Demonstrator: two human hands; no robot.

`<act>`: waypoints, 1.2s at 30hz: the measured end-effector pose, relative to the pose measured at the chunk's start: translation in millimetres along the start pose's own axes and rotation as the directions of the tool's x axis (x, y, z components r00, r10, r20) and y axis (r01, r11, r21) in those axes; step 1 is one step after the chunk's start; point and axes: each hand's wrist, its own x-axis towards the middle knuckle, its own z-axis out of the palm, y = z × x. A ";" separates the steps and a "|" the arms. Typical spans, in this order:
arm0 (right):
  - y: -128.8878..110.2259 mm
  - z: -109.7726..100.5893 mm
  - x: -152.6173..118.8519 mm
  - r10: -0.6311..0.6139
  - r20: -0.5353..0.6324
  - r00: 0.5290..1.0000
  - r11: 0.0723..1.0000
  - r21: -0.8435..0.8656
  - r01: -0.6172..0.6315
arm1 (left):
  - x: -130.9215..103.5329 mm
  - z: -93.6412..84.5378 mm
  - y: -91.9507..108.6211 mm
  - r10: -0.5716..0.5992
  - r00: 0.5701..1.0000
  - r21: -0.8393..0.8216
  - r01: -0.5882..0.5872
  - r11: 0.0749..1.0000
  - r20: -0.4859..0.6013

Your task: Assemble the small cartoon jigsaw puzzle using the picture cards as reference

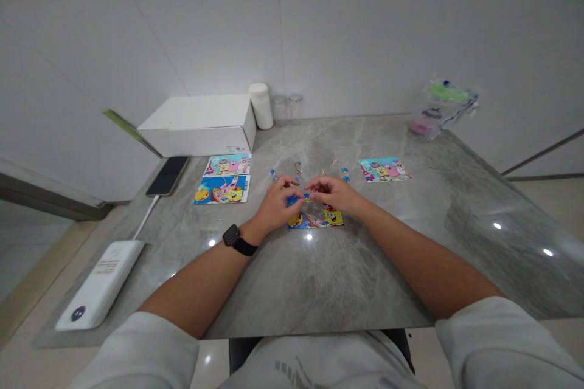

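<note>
Puzzle (316, 222) lay beneath and nearside of left fingers (292, 193), right fingers (322, 182) | long axis ran left-right | both equally near | couldn't tell if clamped

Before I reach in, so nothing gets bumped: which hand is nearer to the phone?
Left: the left hand is some way right of the phone; the right hand is farther right.

Free tabletop (314, 292) before puzzle (316, 222), between forearms (424, 255)

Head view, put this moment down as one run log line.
left hand: at partial puzzle | right hand: at same puzzle | loose pieces: beyond hands | grip: unclear
</note>
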 end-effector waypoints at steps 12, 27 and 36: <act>-5.2 -0.6 -0.4 -0.001 -0.027 1.000 0.995 -0.104 -0.001 | 0.7 -0.5 6.5 -0.064 0.994 -0.109 0.054 0.993 -0.084; -33.2 -37.1 -11.3 0.200 0.197 0.960 0.821 -0.569 -0.054 | -9.2 0.5 33.0 0.246 0.899 0.137 -0.312 0.940 0.362; -34.2 -21.4 -13.4 0.295 0.181 0.938 0.752 -0.650 -0.111 | -8.6 -1.9 39.5 0.327 0.831 0.095 -0.409 0.907 0.450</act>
